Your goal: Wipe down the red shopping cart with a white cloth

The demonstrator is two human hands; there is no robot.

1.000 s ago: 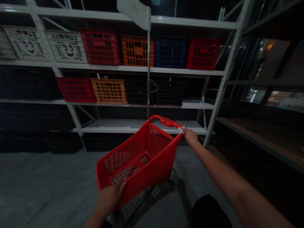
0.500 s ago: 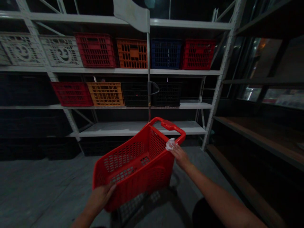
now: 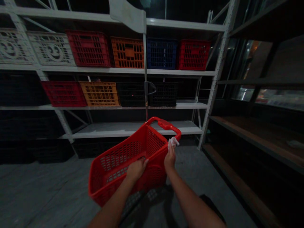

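Observation:
A red plastic shopping cart (image 3: 152,177) stands in front of me, its handle (image 3: 166,124) at the far right end. My left hand (image 3: 137,169) grips the near rim about midway along, fingers over the edge and partly hidden inside the basket. At the handle's near base, my right hand (image 3: 170,157) pinches a crumpled white cloth or tissue (image 3: 174,142) and presses it against the red plastic. Through the slotted walls, the basket's inside looks bare. A pole with a white flag-like sign (image 3: 128,15) rises behind the cart handle.
White metal shelving (image 3: 180,73) spans the back, carrying a red crate (image 3: 89,49), an orange crate (image 3: 128,52), a blue crate (image 3: 161,53) and several others. Dark shelves with wooden boards (image 3: 256,136) line the right side. Grey floor (image 3: 47,193) surrounds the cart.
My left hand has slid right along the near rim from the front corner to the middle. My right hand has turned more upright, still with the white cloth. The view has shifted slightly right.

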